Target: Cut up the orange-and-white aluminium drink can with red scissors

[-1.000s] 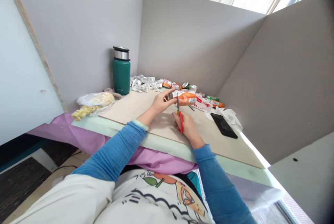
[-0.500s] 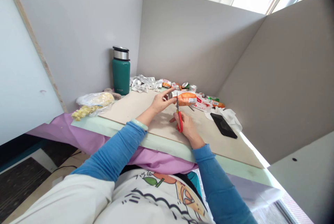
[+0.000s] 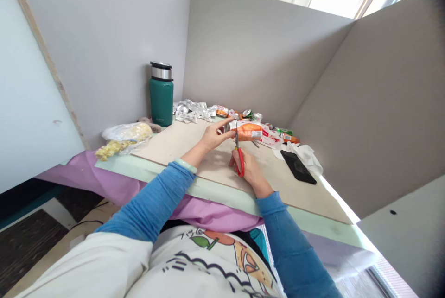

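My left hand point(image 3: 215, 136) grips the end of an orange and white drink can point(image 3: 248, 130), which lies on its side in the air above the board. Red-handled scissors point(image 3: 239, 163) are in my right hand point(image 3: 249, 166), just below the can. Their blades point up and cross the can's side near my left fingertips. How deep the blades go into the metal cannot be made out. My right fingers are wrapped about the red handles.
A beige board point(image 3: 181, 142) covers the table. Behind it are a green bottle point(image 3: 162, 98), crumpled silver sheet pieces point(image 3: 196, 110) and several cans point(image 3: 221, 111). A black phone point(image 3: 298, 167) lies right beside white tissue point(image 3: 309, 156); a plastic bag point(image 3: 127, 132) lies left. Grey panels point(image 3: 257, 52) enclose the table.
The fingers of my right hand have drawn in slightly around the scissor handles. My left hand and the can are nearly where they were.
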`<action>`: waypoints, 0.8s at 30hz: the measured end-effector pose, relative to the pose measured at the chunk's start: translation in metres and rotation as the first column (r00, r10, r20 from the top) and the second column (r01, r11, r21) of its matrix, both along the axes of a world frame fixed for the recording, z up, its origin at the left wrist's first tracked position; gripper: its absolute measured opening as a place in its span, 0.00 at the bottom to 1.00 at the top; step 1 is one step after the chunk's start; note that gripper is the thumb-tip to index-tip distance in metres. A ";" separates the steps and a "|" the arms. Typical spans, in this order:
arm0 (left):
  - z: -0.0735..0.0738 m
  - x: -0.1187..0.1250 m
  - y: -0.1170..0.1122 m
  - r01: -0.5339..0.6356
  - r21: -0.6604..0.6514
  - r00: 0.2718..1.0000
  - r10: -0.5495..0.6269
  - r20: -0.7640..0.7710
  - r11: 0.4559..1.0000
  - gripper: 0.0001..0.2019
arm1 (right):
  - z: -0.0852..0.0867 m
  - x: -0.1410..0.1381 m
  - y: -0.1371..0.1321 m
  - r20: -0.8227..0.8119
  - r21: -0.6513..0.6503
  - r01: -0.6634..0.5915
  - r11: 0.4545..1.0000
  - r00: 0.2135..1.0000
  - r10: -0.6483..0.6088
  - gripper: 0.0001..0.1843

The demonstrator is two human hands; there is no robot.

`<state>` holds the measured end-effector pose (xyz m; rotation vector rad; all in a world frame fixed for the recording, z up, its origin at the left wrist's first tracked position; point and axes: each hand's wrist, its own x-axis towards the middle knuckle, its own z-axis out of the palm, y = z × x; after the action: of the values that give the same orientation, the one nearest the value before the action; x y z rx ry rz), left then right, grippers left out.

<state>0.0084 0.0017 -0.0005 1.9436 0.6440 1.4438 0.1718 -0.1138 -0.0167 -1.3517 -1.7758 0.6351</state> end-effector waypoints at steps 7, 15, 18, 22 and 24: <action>0.001 -0.001 0.001 0.012 0.018 1.000 -0.011 -0.014 1.000 0.34 | -0.004 0.001 0.004 -0.032 -0.013 0.005 1.000 0.999 -0.005 0.30; -0.001 -0.001 0.002 0.012 0.016 1.000 -0.012 -0.021 1.000 0.33 | -0.003 0.000 0.003 -0.058 -0.015 -0.012 1.000 0.998 0.011 0.28; 0.000 -0.001 0.000 0.001 0.031 1.000 0.000 -0.026 1.000 0.33 | -0.003 0.000 0.004 -0.058 -0.017 -0.006 1.000 0.998 0.005 0.28; 0.001 -0.002 -0.001 0.004 0.020 0.999 -0.003 -0.052 1.000 0.33 | -0.003 0.001 0.005 -0.028 -0.010 0.006 1.000 1.000 -0.006 0.28; 0.001 -0.002 -0.001 0.005 0.012 0.999 -0.004 -0.051 1.000 0.33 | -0.003 0.001 0.005 -0.017 -0.011 0.007 1.000 1.000 -0.008 0.28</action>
<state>0.0065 0.0011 0.0002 1.9956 0.6546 1.4032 0.1724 -0.1093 -0.0196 -1.3556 -1.7551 0.6512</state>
